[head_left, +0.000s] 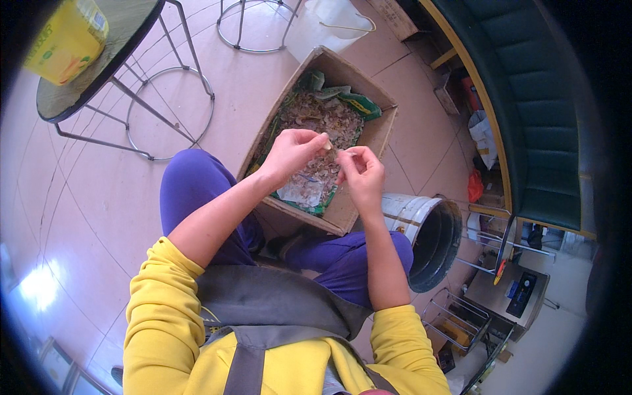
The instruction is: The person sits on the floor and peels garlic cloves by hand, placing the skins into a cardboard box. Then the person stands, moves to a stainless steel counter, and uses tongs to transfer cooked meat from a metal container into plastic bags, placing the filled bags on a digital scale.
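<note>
Both my hands are raised over an open cardboard box (378, 133). Inside it lies a heap of pale, papery peelings (309, 113) on green-and-white plastic. My left hand (293, 153) pinches a small pale garlic clove (328, 145) between thumb and fingertips. Close beside it, on the right, my right hand (365, 172) is closed in a pinch too. A tiny whitish bit shows at its fingertips, too small to name. The two hands nearly meet, their fingertips a little apart.
A white bucket (411, 210) lies tipped on its side, right of the box. At the upper left, a yellow tub (69, 43) stands on a round stool (125, 49). Behind the box is a whitish container (322, 26); a dark green padded bench (543, 131) runs along the right.
</note>
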The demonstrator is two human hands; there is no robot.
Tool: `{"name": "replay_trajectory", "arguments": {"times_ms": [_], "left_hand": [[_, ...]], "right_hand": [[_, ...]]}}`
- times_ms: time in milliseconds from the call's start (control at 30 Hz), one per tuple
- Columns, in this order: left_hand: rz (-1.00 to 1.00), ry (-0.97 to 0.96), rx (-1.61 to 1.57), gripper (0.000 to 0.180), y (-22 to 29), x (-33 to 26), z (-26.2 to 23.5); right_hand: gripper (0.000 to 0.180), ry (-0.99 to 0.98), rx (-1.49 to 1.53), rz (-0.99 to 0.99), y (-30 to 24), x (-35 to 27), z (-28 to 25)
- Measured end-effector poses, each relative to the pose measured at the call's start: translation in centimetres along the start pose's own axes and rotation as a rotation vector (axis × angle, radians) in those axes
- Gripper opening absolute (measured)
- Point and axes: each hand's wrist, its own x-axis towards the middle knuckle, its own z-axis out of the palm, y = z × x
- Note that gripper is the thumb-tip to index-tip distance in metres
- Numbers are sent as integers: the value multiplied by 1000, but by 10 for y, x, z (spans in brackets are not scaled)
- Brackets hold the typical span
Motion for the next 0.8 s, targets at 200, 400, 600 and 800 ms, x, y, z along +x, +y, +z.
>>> {"name": "replay_trajectory", "arguments": {"times_ms": [200, 400, 600, 800], "left_hand": [[-15, -23, -62, 21, -3, -1, 6], [324, 43, 347, 16, -8, -5, 13], [259, 55, 446, 26, -8, -7, 13], [22, -86, 391, 33, -11, -1, 8]], "right_hand": [[26, -179, 444, 471, 1, 5, -7], [32, -321, 341, 515, 5, 3, -6], [26, -205, -112, 71, 15, 4, 2], [25, -199, -321, -95, 13, 0, 0]]}}
